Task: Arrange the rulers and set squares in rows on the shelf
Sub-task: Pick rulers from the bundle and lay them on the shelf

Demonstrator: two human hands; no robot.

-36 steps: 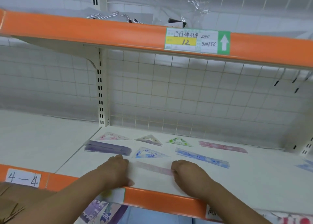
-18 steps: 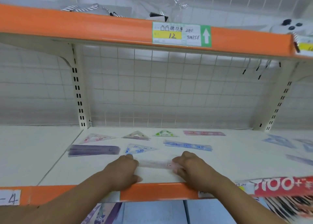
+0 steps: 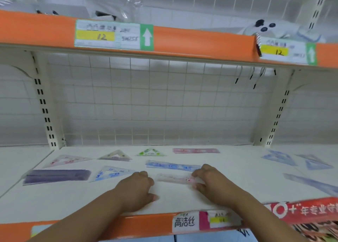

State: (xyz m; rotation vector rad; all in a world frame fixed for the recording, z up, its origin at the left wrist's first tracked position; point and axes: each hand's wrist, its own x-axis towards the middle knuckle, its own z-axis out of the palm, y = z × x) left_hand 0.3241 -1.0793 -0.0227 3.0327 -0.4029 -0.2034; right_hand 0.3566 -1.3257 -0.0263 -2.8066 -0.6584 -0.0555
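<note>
A pale pink clear ruler point(image 3: 173, 178) lies flat on the white shelf point(image 3: 73, 201) near its front edge, between my hands. My right hand point(image 3: 212, 182) pinches its right end. My left hand point(image 3: 137, 187) rests curled on the shelf right at the ruler's left end; whether it grips the ruler is unclear. Behind lie a purple ruler point(image 3: 56, 176), a blue set square point(image 3: 111, 174) and a blue ruler point(image 3: 172, 166). At the back lie a pink set square point(image 3: 65, 160), a beige set square point(image 3: 115, 156), a green set square point(image 3: 150, 152) and a pink ruler point(image 3: 195, 151).
The bay to the right holds blue set squares point(image 3: 279, 157) and a blue ruler point(image 3: 311, 183). An orange upper shelf point(image 3: 201, 40) with price labels hangs overhead. A wire grid point(image 3: 155, 104) closes the back. A red banner point(image 3: 301, 210) covers the front edge at right.
The view has swung right and up. The pale pink ruler has slid right, now in front of the blue ruler. My left hand sits at its tip rather than over it.
</note>
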